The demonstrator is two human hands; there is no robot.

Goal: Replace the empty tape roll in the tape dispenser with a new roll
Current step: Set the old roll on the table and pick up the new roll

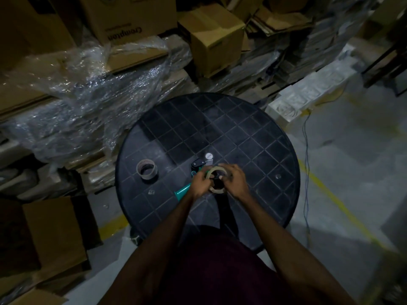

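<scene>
Both hands (218,181) grip the tape roll (217,180) over the dispenser (198,170); looks like seating it, next press onto the hub squarely.

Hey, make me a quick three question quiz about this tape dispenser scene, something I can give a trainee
1. True or false: both hands hold the tape roll over the dispenser.
2. Where does the cardboard core stand? A) on the round table left of the hands, B) on the floor, C) on a carton.
3. What colour is the dispenser's handle?

Key: 1 true, left hand and right hand; 2 A; 3 green.
</scene>
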